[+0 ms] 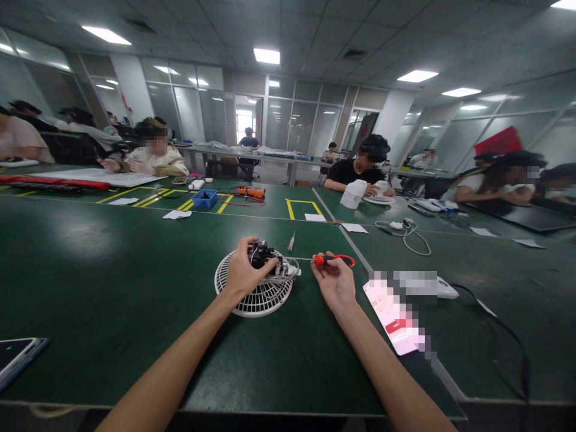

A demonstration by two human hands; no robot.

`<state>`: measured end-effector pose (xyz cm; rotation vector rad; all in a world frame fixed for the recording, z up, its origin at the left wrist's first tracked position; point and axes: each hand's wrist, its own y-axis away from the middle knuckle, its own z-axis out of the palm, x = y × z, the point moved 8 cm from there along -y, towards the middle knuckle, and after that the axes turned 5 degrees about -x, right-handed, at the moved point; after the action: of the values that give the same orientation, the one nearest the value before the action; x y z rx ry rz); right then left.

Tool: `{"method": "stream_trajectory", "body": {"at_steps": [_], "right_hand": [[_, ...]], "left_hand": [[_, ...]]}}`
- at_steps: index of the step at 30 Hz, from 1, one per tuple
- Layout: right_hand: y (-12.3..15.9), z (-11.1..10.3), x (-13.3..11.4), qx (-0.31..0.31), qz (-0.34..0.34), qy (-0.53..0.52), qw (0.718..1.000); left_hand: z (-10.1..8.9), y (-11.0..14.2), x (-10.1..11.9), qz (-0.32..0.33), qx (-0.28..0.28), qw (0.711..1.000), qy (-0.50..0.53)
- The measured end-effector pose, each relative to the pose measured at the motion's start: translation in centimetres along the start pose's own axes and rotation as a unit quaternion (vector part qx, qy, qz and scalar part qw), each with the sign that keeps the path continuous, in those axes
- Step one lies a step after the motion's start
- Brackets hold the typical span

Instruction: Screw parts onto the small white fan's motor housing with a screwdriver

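Clearly, the left hand [244, 270], fingers spread, grips a black, seemingly plastic assembly [260, 254]. The right hand [336, 284] pinches an orange-and-black screwdriver [320, 260].

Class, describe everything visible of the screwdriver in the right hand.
The screwdriver has an orange-and-black, plastic-looking handle and a thin, metallic-looking shaft. The right hand holds it roughly level above the table, shaft pointing left toward the black mechanism in the left hand; whether the tip touches is too small to tell.
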<state>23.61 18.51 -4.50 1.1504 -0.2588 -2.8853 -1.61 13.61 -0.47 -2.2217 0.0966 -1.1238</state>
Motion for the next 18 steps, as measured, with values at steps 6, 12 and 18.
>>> {"method": "stream_trajectory", "body": {"at_steps": [6, 12, 18], "right_hand": [[0.35, 0.20, -0.10, 0.017, -0.008, 0.003, 1.000], [0.01, -0.39, -0.19, 0.029, -0.055, 0.041, 0.997], [-0.09, -0.65, -0.19, 0.030, -0.077, 0.065, 0.994]], "left_hand": [[0.05, -0.10, -0.24, -0.004, 0.004, 1.000, 0.009], [0.04, -0.05, -0.24, -0.005, 0.002, 1.000, 0.006], [-0.05, -0.02, -0.20, -0.002, 0.010, 1.000, 0.004]]}}
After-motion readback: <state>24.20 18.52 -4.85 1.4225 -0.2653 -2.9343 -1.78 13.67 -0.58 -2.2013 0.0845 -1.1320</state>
